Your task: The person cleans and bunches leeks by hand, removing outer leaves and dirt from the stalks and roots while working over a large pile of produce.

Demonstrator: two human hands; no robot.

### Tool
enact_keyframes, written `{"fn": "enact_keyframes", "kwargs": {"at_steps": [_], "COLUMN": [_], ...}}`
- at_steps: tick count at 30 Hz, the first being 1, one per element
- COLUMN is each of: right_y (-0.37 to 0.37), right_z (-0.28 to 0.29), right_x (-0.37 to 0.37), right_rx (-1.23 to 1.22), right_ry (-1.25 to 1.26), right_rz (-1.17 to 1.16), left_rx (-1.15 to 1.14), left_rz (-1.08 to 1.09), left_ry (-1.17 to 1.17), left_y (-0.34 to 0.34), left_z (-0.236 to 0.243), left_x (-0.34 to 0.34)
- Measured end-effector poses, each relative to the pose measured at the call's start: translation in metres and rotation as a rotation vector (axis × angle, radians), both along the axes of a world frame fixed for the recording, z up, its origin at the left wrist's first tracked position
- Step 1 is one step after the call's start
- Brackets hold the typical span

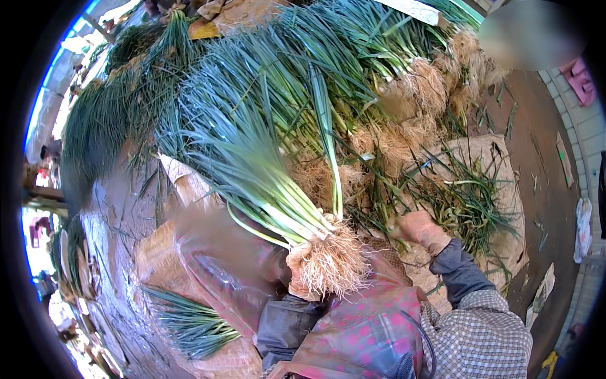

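Note:
A bundle of green garlic (297, 211) with white stems, long flat leaves and pale roots lies across my lap. My left hand (302, 273) is wrapped around it near the roots, which partly hide the fingers. The leaves fan up and to the left. To the right, my right hand (421, 230) is low over a heap of loose leaf scraps (467, 202), its fingers curled together. Whatever may be in those fingers is too small and hidden to name. Just beyond the held bundle is a large pile of green garlic (252, 82), with its roots (394, 142) toward the right.
A smaller bunch of greens (192, 322) lies on sacking at lower left. Brown sackcloth (508, 208) is under the scraps. A clear pink-dotted plastic apron (360, 335) covers my lap. More greens (101, 120) are heaped at far left beside the wet floor (117, 252).

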State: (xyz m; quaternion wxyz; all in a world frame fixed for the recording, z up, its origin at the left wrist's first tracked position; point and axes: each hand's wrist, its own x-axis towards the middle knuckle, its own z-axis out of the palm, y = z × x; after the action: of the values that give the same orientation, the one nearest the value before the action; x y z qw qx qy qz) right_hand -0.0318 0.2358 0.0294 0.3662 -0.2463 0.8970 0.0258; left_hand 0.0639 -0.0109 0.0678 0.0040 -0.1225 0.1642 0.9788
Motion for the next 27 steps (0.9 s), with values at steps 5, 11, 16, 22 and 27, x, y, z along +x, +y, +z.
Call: {"fn": "enact_keyframes", "kwargs": {"at_steps": [5,11,16,22,27], "right_y": [-0.102,-0.134,-0.101,-0.093,-0.140], "right_z": [-0.029,0.008,-0.004,0.040,0.015], "right_x": [-0.048,-0.064,-0.017,-0.011,-0.072], "right_rx": [-1.097,-1.044,-0.802,-0.780,-1.163], "right_ry": [-0.229,-0.030,0.770,-0.236,-0.446], "right_rz": [-0.489,-0.719,0.090,-0.858,-1.030], "left_rx": [0.035,0.062,0.130,0.203,0.229], "left_rz": [-0.086,-0.007,0.009,-0.010,0.001], "left_ry": [-0.038,-0.034,-0.012,-0.011,0.022], "left_y": [0.002,-0.001,0.001,-0.004,-0.003], "left_z": [0.014,0.009,0.011,0.021,0.013], "left_x": [0.002,0.005,0.005,0.005,0.003]}}
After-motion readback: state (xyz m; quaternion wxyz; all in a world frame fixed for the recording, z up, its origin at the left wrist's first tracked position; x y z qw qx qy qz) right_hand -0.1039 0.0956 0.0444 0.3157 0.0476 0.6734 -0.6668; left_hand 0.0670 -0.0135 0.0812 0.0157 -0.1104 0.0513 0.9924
